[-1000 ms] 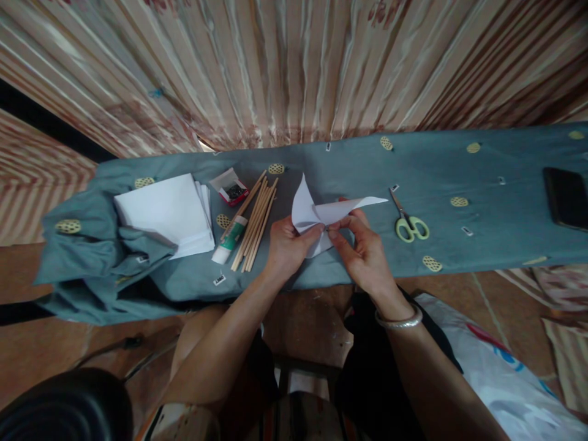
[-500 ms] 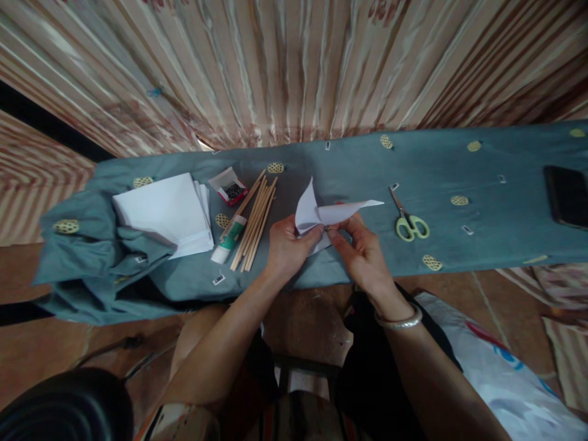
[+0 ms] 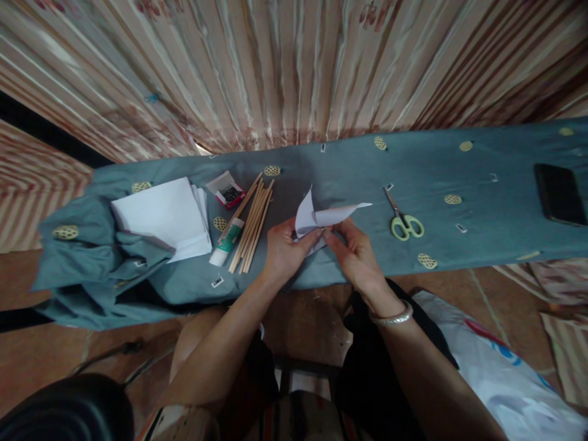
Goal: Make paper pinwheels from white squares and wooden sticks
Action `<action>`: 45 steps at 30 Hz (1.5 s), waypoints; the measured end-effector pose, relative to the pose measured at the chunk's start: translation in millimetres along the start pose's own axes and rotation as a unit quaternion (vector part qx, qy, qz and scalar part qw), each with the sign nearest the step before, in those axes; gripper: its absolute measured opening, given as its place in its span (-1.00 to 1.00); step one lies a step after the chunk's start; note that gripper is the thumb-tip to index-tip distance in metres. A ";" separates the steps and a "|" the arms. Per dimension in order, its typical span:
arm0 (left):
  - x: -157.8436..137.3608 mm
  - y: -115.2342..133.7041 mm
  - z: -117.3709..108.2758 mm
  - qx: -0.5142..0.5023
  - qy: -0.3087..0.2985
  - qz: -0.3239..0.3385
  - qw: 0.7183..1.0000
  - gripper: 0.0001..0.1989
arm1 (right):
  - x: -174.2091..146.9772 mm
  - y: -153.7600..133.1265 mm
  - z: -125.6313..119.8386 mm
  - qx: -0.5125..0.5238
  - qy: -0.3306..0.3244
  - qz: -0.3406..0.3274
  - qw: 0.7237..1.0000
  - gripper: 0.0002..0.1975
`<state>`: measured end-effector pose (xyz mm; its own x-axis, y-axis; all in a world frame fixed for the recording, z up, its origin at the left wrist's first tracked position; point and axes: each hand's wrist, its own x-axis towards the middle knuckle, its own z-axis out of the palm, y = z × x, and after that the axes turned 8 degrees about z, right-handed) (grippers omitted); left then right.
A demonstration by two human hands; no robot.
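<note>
A folded white paper pinwheel (image 3: 331, 215) with curled blades is held above the near edge of the cloth-covered table. My left hand (image 3: 287, 248) pinches its left side, thumb in front. My right hand (image 3: 356, 248) is closed at its lower middle, its thumb tip meeting the left thumb there. A tiny dark speck shows between the thumbs, too small to make out. The fingers behind the paper are partly hidden. Green-handled scissors (image 3: 404, 224) lie open to the right of my right hand. Several wooden sticks (image 3: 252, 229) lie left of my left hand.
A glue stick (image 3: 226, 242) lies against the sticks, below an open small box (image 3: 228, 191) of dark bits. White paper sheets (image 3: 163, 217) are stacked at left on the bunched tablecloth (image 3: 96, 245). A phone (image 3: 559, 193) lies far right. A striped curtain (image 3: 285, 73) hangs behind.
The view has shifted slightly, so the table things sit a little differently in the picture. Both hands keep their grip; the pinwheel's right blade tip now reaches less far right.
</note>
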<state>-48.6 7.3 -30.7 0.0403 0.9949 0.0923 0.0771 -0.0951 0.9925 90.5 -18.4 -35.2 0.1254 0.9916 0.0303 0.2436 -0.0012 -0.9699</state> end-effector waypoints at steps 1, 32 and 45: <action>0.3 -1.0 -0.5 0.001 -0.002 0.000 1.000 -0.84 | -0.2 -0.2 0.8 -0.003 0.003 0.001 1.000 -0.88; -3.2 4.9 -2.9 -0.232 -0.011 -0.143 0.962 -0.60 | 18.3 -19.4 -32.0 0.141 -0.117 0.137 0.974 -0.71; -4.1 0.7 -4.0 -0.130 -0.012 -0.106 0.986 -0.68 | 17.6 -11.7 -25.4 0.119 -0.092 0.139 0.979 -0.71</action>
<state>-52.7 3.3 -30.0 0.0737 0.9902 -0.1189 -0.1709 0.1300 0.9767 114.2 -4.2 -17.2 -0.0247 0.9636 -0.2663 -0.0088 -0.2665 -0.9638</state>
